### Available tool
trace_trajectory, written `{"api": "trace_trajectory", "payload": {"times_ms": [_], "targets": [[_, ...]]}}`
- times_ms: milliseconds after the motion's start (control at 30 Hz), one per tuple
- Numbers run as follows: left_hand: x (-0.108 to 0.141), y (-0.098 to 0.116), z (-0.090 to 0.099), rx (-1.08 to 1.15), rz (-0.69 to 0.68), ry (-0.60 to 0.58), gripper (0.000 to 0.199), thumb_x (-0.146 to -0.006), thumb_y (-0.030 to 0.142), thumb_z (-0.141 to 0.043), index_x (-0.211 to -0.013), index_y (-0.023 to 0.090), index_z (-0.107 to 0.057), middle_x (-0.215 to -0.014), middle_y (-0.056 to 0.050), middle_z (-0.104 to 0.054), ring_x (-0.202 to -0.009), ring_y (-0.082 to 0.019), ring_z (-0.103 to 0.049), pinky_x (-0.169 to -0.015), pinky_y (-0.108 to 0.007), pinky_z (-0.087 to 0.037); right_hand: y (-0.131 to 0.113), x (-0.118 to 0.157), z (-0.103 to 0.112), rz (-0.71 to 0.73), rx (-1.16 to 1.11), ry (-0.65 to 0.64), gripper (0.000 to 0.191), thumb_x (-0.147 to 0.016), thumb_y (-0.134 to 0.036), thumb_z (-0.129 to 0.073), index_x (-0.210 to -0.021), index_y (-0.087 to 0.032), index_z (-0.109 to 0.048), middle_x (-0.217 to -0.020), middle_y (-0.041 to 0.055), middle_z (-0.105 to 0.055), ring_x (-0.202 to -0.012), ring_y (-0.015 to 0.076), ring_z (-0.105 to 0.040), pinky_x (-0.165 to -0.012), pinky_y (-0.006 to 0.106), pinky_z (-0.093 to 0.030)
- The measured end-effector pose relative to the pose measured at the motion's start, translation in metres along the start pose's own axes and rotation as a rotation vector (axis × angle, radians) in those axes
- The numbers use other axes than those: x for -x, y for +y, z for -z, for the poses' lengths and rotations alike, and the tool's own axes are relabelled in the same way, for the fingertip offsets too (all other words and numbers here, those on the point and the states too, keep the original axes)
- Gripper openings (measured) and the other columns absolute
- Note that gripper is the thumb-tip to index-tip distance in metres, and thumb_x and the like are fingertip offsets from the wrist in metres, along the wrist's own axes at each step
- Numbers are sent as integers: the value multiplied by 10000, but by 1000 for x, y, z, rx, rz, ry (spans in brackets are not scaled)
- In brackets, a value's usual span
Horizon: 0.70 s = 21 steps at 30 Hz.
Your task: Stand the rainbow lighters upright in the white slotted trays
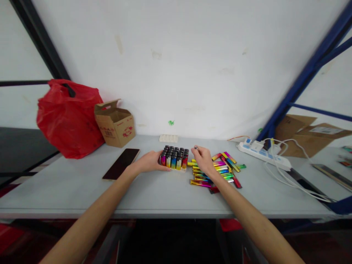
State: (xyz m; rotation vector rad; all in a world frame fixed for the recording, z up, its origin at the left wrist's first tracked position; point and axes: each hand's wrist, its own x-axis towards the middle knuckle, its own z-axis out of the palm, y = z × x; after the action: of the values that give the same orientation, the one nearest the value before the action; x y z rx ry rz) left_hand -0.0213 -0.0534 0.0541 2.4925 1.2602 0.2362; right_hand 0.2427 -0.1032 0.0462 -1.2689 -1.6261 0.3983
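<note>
Several metallic-coloured lighters [173, 162] with black tops stand upright in rows in a pale tray [178, 170]. My left hand [152, 161] is wrapped round the left side of this tray, with its fingers partly hidden behind. Just to the right, my right hand [202, 158] is closed on a lighter [196, 147]; only its small dark and metallic end shows above the fingers. Beneath and beside my right forearm lies a loose pile of shiny lighters [200, 183] in gold, pink, green, blue and red, pointing different ways.
An empty pale tray [168, 138] sits by the wall. On the left are a dark phone [121, 164], an open cardboard box [117, 126] and a red plastic bag [73, 121]. A power strip [264, 156] with white cables lies right, beside a blue metal frame [302, 80].
</note>
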Motion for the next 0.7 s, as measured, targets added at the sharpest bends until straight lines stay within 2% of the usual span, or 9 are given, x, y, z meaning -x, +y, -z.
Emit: {"api": "trace_trajectory", "payload": {"times_ms": [167, 267, 367, 433, 567, 633, 700], "targets": [[-1, -2, -2, -18, 1, 1, 839, -651, 802, -676, -1245, 213, -614, -1035, -64, -780, -939, -316, -722, -750, -317, -511, -2, 1, 3, 42, 53, -13, 432, -953, -490, -456, -628, -219, -369, -546, -68, -332, -540, 106, -335, -571, 270, -248], [-2, -3, -2, -19, 9, 10, 843, -644, 811, -672, -1234, 212, -616, -1041, -67, -778, -922, -311, -724, -750, -317, -510, -3, 2, 6, 48, 41, -49, 371, -1002, -522, -424, -805, -214, -489, -591, -71, -425, -559, 112, -405, -593, 257, -297], [-1, -2, -2, -15, 13, 9, 828, -645, 800, -681, -1225, 213, -615, -1050, -68, -776, -922, -305, -723, -740, -310, -508, -7, 3, 10, 65, -24, -105, 324, -1041, -499, -367, -972, -219, -515, -638, -66, -511, -565, 117, -476, -612, 249, -356], [-1, -1, -1, -14, 14, 8, 824, -647, 787, -689, -1231, 209, -616, -1042, -67, -778, -925, -307, -721, -730, -310, -505, -11, 2, 14, 108, -59, -135, 334, -1045, -497, -369, -958, -215, -525, -661, -48, -551, -578, 120, -507, -621, 250, -387], [-1, -1, -1, -9, 11, 8, 814, -650, 773, -690, -1241, 218, -618, -1018, -53, -780, -923, -305, -719, -727, -307, -500, -17, 0, 18, 286, -35, -134, 373, -1011, -505, -472, -877, -188, -614, -820, 35, -626, -769, 155, -572, -739, 274, -441], [0, -1, -1, -13, 14, 10, 809, -652, 772, -689, -1241, 223, -617, -1017, -52, -777, -922, -302, -720, -733, -307, -501, -18, 0, 18, 312, -23, -194, 353, -995, -491, -517, -899, -180, -654, -794, 28, -613, -752, 154, -556, -729, 273, -438], [0, -1, -1, -16, 11, 17, 804, -654, 774, -688, -1235, 222, -615, -1030, -56, -773, -922, -299, -721, -739, -310, -504, -17, 1, 18, 296, -36, -306, 316, -981, -464, -553, -955, -175, -676, -725, -1, -590, -678, 137, -528, -673, 258, -423]]}}
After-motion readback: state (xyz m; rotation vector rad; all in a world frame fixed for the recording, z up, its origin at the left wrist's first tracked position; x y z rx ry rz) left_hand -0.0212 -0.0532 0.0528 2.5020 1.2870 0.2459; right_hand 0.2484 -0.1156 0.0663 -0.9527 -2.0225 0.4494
